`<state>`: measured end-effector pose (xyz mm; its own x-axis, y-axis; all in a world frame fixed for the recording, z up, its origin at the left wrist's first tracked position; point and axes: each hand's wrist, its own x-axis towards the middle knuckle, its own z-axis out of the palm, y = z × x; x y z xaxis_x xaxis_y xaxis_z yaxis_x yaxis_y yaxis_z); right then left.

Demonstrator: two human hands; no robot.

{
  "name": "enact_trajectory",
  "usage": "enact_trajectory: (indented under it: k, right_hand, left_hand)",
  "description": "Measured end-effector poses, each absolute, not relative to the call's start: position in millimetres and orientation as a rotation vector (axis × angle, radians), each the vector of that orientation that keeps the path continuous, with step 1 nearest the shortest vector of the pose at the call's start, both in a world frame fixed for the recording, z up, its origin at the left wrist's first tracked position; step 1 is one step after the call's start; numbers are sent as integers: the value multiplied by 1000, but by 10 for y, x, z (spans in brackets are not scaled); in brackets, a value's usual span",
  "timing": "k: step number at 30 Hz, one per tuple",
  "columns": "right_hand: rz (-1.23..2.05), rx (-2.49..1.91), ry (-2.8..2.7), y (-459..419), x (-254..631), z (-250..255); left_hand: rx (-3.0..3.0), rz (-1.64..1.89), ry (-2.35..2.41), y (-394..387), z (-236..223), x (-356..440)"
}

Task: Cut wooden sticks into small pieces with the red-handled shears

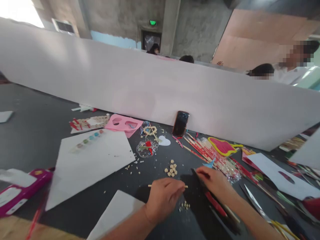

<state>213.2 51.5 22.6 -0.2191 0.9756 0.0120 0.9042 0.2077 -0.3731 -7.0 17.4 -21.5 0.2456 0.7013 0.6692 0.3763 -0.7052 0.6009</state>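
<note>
Gripping a thin, round pale stick (186, 186), wooden-looking, the person's left hand (165, 196) is closed, fingers curled down; both stick ends poke out past it, low over the dark, matte tabletop (100, 186), near the front. Right hand (212, 180): well apart from the stick, fingers bent, tips drawn together, over a dark tool (215, 203) with a red part. Can't tell from where I'm standing whether it grips that.

Just beyond the left hand, one cluster of flower-shaped pieces (172, 169), pale, wood-like, roughly nine. Nearer the person, one patch of tiny beads (185, 206), too small to count.

Further out: one flat white heart (164, 141), one clear, scalloped dish (145, 149) with red and green bits, one glossy dark phone (181, 123) leaning upright on the smooth white partition (150, 96). To the left, one pink sheet (122, 122) with two cutouts, one strip of paint pots (86, 141) on a big white sheet (92, 166), one shiny purple tool (27, 190). To the right, one heap of red-and-clear plastic packets (212, 153) with thin sticks, one magenta paddle shape (223, 146) edged yellow, one pair of open metal scissors (257, 203), yellow handles.
</note>
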Motion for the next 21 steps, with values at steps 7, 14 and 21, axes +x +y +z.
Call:
enact_trajectory:
  k: [7,14,21]
  right_hand:
    - [565,-1707,-2351,-82,1817,85]
    - [497,-1663,-2382,-231,1757,53]
    - [201,-1835,-2273,-182,2171,168]
  left_hand:
    - [2153,1457,1070,172,-242,-141]
    - [2183,1447,1071,157,-228,-146]
    - [2242,1437,1041,169,-264,-127]
